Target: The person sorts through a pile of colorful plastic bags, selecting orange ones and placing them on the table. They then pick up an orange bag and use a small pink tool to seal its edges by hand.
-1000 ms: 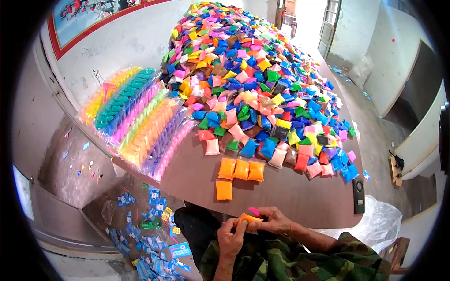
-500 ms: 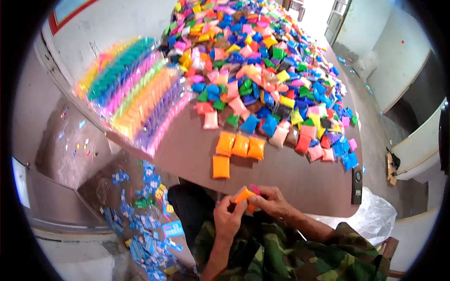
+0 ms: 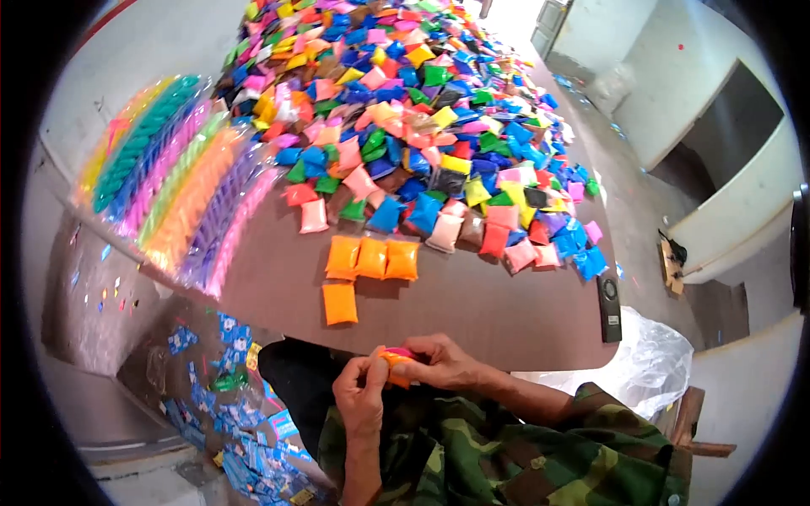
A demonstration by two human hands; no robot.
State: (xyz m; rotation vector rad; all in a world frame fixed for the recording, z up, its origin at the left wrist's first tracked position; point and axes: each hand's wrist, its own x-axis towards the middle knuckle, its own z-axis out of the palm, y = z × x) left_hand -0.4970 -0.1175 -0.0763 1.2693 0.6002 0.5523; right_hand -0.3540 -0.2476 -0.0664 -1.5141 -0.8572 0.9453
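Just off the table's front edge, my left hand (image 3: pixel 361 392) and my right hand (image 3: pixel 439 363) are close together. Both have their fingers closed on an orange packet (image 3: pixel 396 360), and a bit of pink shows at its top. My fingers hide part of the packet. On the brown table (image 3: pixel 472 308) lie several orange packets (image 3: pixel 371 257), three side by side in a row and one (image 3: pixel 341 303) below the left end of that row.
A large heap of coloured packets (image 3: pixel 439 126) covers the table's far part. Long strips of packets (image 3: pixel 181 185) lie at the left edge. A black remote (image 3: pixel 609 309) sits at the right edge. Clear plastic (image 3: pixel 650 358) is beyond it, and blue wrappers (image 3: pixel 253 438) litter the floor.
The view has shifted, so the table's contents appear further left. The orange packet between my hands is now more covered by my fingers. The packets on the table have not moved.
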